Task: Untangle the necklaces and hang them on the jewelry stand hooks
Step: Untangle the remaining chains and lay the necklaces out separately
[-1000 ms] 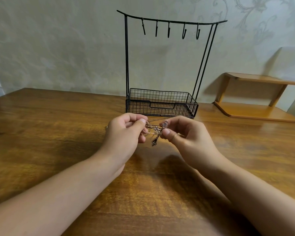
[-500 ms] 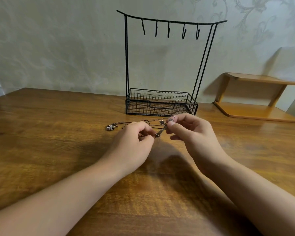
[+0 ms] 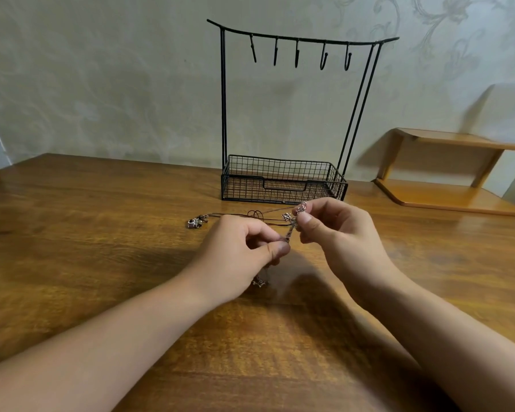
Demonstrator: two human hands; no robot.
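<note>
Two hands (image 3: pixel 238 257), tangled silver-charmed necklaces (image 3: pixel 290 226)

i see dim, warm indoor light with soft shadows under the forearms on the table (image 3: pixel 72 233); edges bow from the wide-angle lens, slightly soft focus.

Two bare forearms entered from the bottom of the frame, one from the lower left corner, one from the lower right. No sleeve covered either as far as the frame edge. The left hand (image 3: pixel 238 257) and right hand (image 3: pixel 339 239) showed short, unpainted nails on the visible fingers.
</note>
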